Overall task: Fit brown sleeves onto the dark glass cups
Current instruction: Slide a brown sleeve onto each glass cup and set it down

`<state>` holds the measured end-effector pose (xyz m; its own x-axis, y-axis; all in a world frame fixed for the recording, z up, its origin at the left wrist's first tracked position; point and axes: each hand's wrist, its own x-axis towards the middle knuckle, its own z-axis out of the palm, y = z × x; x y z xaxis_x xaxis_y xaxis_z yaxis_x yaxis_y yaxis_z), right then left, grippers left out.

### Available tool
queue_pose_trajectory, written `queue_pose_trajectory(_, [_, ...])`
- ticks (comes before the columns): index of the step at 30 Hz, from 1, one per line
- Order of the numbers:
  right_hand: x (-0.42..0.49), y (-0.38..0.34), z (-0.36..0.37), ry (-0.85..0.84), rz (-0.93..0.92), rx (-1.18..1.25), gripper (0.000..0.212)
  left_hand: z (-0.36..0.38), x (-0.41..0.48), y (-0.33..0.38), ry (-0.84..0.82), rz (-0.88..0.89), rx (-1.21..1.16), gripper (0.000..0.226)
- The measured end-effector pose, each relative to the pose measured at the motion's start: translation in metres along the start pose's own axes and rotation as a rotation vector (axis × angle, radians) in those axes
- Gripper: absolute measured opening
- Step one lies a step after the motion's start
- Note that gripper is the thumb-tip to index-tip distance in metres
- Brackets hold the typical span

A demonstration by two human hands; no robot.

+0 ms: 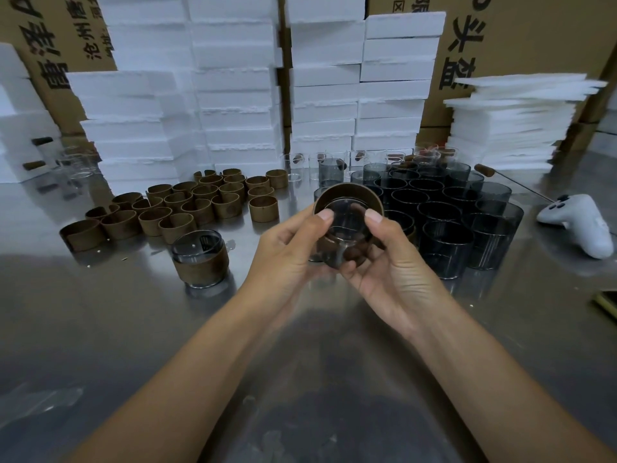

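Held above the middle of the brushed-metal counter (300, 379), just in front of the cluster of bare dark glass cups (447, 212): one dark smoked-glass cup (344, 228), tilted end-on toward the camera, with a brown ring-shaped sleeve (347, 192) round the upper end. Cannot tell whether that end is mouth or base.

Gripped from both sides, the left hand (287, 259) curled round the left wall and the right hand (390, 262) round the right, with a thumb laid on the sleeve's near rim at each side.

Judged as mid-fit, sleeve barely started. Push with both thumbs together and evenly, keeping the ring square to the glass; a cocked ring would likely jam or crease. Brace the lower end with the curled fingers rather than squeezing the walls. Ease, not force, since smooth glass probably slips. Aim for the mid-wall band seen on the finished sleeved cup (200, 259), standing in front of the loose brown sleeves (200, 202) on the counter's left side.
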<state>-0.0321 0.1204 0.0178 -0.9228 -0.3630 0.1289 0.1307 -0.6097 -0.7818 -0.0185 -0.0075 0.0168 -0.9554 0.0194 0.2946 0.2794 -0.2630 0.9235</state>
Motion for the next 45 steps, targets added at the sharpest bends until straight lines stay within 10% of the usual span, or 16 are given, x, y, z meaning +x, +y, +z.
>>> queue_pose_trajectory(17, [0.001, 0.000, 0.001, 0.079, 0.116, 0.054, 0.058, -0.009, 0.006, -0.003, 0.037, -0.036, -0.074, 0.041])
queue_pose_trajectory(31, [0.003, -0.002, -0.003, 0.132, 0.237, 0.166, 0.045, -0.018, 0.010, -0.006, -0.003, -0.130, -0.078, 0.113])
queue_pose_trajectory(45, [0.002, -0.004, -0.002, 0.104, 0.276, 0.237, 0.035, -0.019, 0.010, -0.008, -0.073, -0.051, -0.042, 0.117])
